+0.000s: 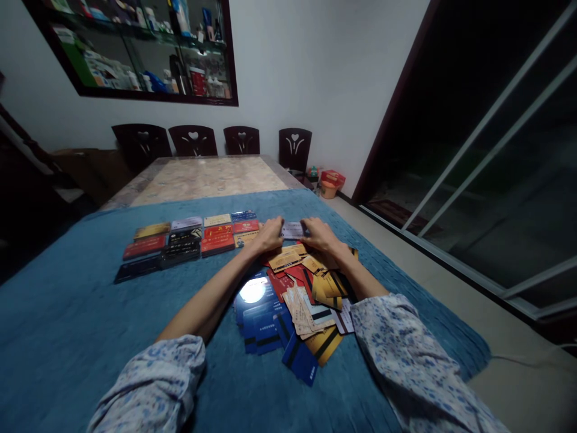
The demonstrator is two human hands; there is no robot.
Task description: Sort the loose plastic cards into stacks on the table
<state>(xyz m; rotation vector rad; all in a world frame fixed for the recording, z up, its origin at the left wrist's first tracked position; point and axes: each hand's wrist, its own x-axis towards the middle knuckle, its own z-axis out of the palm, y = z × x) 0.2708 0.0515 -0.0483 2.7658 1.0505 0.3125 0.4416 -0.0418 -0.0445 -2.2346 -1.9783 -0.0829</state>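
Observation:
Between my two hands is a pale lilac card (293, 230), or a thin stack of them, just beyond a loose heap. My left hand (270, 233) grips its left end and my right hand (319, 233) its right end, fingers closed on both sides. Under and in front of my wrists lie scattered gold cards (286, 259), red cards (278, 282), cream cards (301, 310) and blue cards (261, 319). To the left, neat card stacks (217, 240) stand in rows, red, black, gold, lilac and dark blue. My left hand partly hides the nearest stack.
A blue cloth (81, 313) covers the near part of the long table, with a patterned tabletop (211, 174) beyond. Dark chairs (295, 147) line the far end. At right are a bin (329, 189) on the floor and a sliding glass door (487, 168).

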